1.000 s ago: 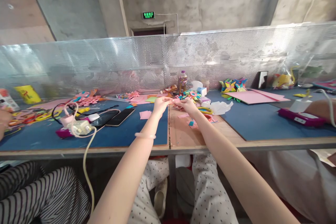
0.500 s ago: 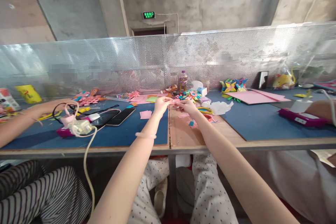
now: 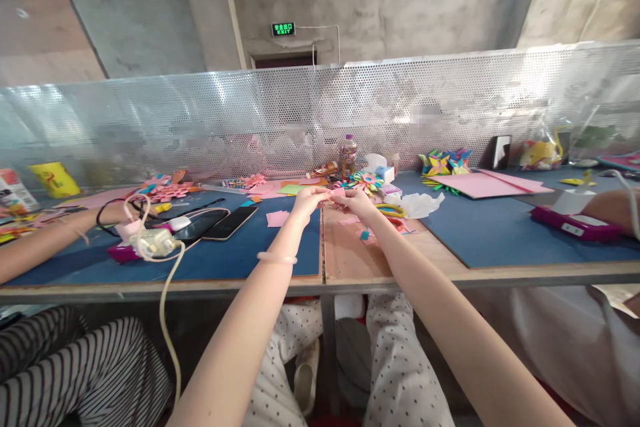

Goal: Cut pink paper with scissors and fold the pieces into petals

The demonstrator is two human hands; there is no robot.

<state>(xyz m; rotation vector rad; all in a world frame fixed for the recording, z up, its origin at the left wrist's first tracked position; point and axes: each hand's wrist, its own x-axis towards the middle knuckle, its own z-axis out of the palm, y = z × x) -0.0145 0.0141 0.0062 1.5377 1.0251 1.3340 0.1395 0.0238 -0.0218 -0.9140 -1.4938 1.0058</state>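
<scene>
The left hand (image 3: 306,199) and the right hand (image 3: 356,201) both pinch a small pink paper piece (image 3: 336,193) between them, above the far part of the table (image 3: 350,260).

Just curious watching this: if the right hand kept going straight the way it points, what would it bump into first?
Probably the left hand: the right hand points leftward at it, both pinching one small pink paper between them. Depth is hard to judge.

co-worker's arm (image 3: 45,243) at 9 o'clock: reaching in across the blue mat (image 3: 240,253), where a second ago only a fingertip was showing at the edge | its hand: now drawing back toward 9 o'clock from the white charger (image 3: 150,240) | left hand (image 3: 307,200) and right hand (image 3: 356,201): shifting only slightly on the small pink paper (image 3: 334,193)
</scene>
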